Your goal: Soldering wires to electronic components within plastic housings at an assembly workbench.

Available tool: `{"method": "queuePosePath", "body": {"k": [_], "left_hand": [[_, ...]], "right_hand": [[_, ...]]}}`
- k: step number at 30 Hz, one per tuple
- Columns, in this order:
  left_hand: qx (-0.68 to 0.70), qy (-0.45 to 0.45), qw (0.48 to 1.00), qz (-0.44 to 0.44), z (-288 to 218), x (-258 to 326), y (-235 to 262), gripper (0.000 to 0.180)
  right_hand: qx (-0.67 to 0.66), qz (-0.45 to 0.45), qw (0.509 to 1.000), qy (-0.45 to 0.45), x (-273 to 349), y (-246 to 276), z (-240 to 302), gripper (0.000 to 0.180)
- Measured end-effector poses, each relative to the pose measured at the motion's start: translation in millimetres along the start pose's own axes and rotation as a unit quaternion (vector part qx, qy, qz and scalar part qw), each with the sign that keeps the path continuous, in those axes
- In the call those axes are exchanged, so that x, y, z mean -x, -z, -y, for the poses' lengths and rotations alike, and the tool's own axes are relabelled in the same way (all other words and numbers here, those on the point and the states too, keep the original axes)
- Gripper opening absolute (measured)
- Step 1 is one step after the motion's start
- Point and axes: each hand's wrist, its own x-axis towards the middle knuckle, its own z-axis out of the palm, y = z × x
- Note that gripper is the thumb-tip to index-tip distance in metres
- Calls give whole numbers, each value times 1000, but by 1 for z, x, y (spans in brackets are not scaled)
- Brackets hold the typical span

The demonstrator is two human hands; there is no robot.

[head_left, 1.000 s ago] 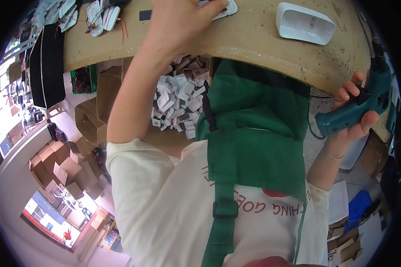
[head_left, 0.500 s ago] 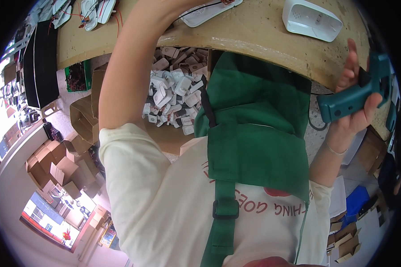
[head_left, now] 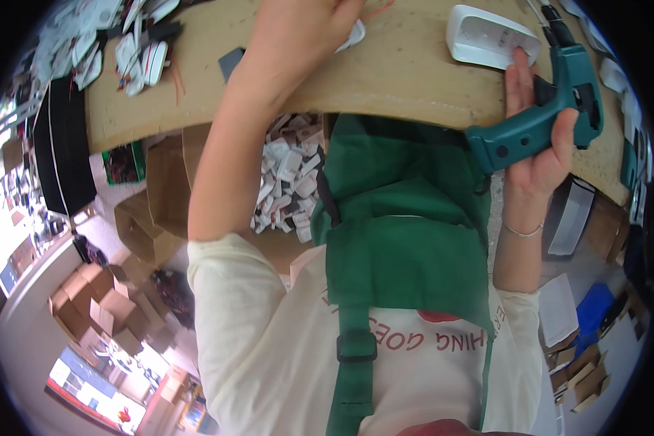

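One table (head_left: pixel 407 80): it spans the far side; its curved near edge limits the hands, with a bare stretch between the left hand and the tub giving sideways room.
Heap of small white parts (head_left: pixel 291 178): below the near edge, left of the person's lap, off the tabletop.
Teal tool (head_left: pixel 519 139): at the right, its handle end reaching past the near edge, its cord (head_left: pixel 552 20) leading from the far end; probably tipped sideways to keep the fingertips usable.
Right hand (head_left: pixel 539 173): the tool lies between thumb and palm, loosely grasped, while the fingers stretch out straight rather than wrapping it.
Left hand (head_left: pixel 305 33): over the table's far middle, beside the white piece; its fingertips are cut off, so I cannot tell their grip.
White tub (head_left: pixel 459 36): far right, hollow side showing, perhaps for reaching inside; right fingertips overlap its rim, contact unclear.
White piece (head_left: pixel 354 35): partly hidden by the left hand.
Dark block (head_left: pixel 230 64): just left of the left forearm.
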Motion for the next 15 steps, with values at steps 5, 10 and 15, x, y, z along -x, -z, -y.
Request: {"method": "queuePosePath", "body": {"k": [5, 10, 15], "left_hand": [[157, 77, 984, 34, -23, 4, -14, 13], [158, -41, 987, -9, -33, 3, -47, 10], [191, -54, 980, -30, -56, 1, -73, 12]], "right_hand": [[-25, 1, 1000, -3, -4, 2, 0, 64], [-26, 32, 999, -15, -3, 9, 0, 64], [-11, 50, 998, -44, -8, 13, 2, 65]]}}
